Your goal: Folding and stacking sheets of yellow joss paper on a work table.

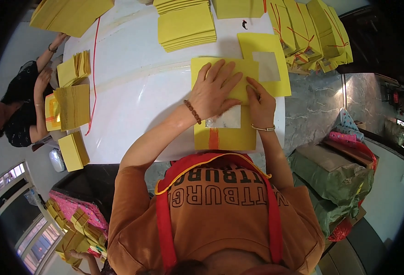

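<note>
One left hand (216, 90) lies spread on a yellow rectangular paper piece (249, 121), long axis bodyward; right hand (262, 105) curls just rightward, pinch unclear.

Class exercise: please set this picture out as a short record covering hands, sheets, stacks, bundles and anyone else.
Left hand: spread flat on the front yellow sheet
Right hand: fingers at that sheet's right edge; grip unclear
Second yellow sheet: overlapping the front one
Far stack: yellow, beyond the hands on the white table
Bundles: yellow, red-tied, at upper right
Co-worker: at the table's left
</note>
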The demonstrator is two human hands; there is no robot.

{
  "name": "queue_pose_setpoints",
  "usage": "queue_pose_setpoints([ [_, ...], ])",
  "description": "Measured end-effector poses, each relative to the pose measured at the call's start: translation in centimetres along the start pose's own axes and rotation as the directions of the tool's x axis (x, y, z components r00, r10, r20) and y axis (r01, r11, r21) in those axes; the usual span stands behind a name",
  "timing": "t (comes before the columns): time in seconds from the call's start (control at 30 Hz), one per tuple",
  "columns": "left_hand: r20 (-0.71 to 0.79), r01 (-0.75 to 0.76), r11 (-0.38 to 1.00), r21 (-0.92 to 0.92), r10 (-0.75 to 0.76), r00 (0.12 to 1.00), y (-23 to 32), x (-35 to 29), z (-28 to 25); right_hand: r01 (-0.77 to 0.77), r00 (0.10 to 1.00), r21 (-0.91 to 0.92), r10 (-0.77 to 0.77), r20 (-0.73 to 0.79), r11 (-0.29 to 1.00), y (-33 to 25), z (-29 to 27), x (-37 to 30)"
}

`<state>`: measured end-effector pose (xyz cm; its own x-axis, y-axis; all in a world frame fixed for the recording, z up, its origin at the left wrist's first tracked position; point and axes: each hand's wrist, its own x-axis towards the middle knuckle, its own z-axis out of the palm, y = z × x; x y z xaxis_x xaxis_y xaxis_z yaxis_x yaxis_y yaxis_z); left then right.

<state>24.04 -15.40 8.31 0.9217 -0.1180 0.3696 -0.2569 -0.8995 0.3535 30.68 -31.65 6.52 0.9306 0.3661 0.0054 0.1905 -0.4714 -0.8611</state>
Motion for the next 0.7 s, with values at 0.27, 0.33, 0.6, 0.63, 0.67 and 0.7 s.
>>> queue_pose_setpoints([
  [0.27,0.067,0.098,0.992,0.077,-0.104,0.992,-0.3,-0.6,1.9,-0.074,0.991,-0.091,0.084,0.106,0.993,-0.5,-0.9,0.3],
  [0.33,0.069,0.111,0.991,0.076,-0.117,0.991,-0.4,-0.6,2.2,-0.079,0.994,0.083,0.072,0.077,0.993,-0.6,-1.3,0.2],
  [0.6,0.183,0.063,0.968,0.241,-0.109,0.977,-0.8,-0.5,2.1,0.798,0.603,-0.372,-0.608,0.516,0.475,-0.7,-0.2,2.9],
  [0.63,0.173,0.079,0.982,0.169,-0.109,0.979,-0.8,-0.7,2.1,0.777,0.627,-0.364,-0.571,0.53,0.514,-0.1,0.3,3.4],
  [0.67,0.163,0.093,0.991,0.094,-0.107,0.981,-0.9,-0.7,2.0,0.782,0.62,-0.364,-0.579,0.528,0.506,0.3,0.5,3.5],
  [0.7,0.154,0.098,0.99,0.102,-0.113,0.982,-1.0,-0.9,1.8,0.748,0.658,-0.356,-0.552,0.512,0.56,0.2,0.6,3.0],
])
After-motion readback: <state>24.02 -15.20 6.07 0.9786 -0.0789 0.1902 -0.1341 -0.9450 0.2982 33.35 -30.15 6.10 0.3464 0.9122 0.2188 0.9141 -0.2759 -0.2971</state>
